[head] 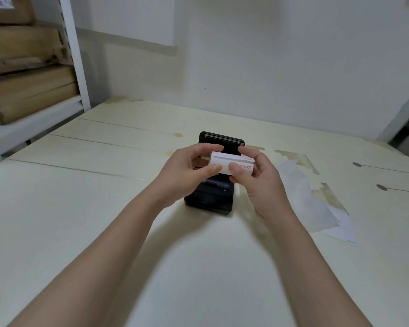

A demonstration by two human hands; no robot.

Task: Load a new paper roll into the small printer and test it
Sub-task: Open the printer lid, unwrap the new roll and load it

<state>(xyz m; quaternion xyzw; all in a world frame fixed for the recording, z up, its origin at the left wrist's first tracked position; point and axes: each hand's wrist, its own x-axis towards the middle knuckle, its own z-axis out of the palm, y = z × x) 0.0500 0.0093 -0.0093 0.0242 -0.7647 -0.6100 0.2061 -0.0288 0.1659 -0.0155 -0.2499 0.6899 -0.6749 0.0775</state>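
Observation:
A small black printer (210, 199) sits on the pale wooden table (80, 208) with its lid (222, 138) tipped open toward the wall. Just above the open bay I hold a white paper roll (227, 162) with red print near its right end. My left hand (189, 168) pinches the roll's left end between thumb and fingers. My right hand (257, 175) grips the right end, thumb on the front. The hands and the roll hide most of the printer's paper bay.
Loose white paper sheets (316, 208) lie on the table to the right of the printer. Brown cardboard boxes (26, 79) are stacked on a white shelf frame (76, 55) at the far left. A white wall stands behind the table.

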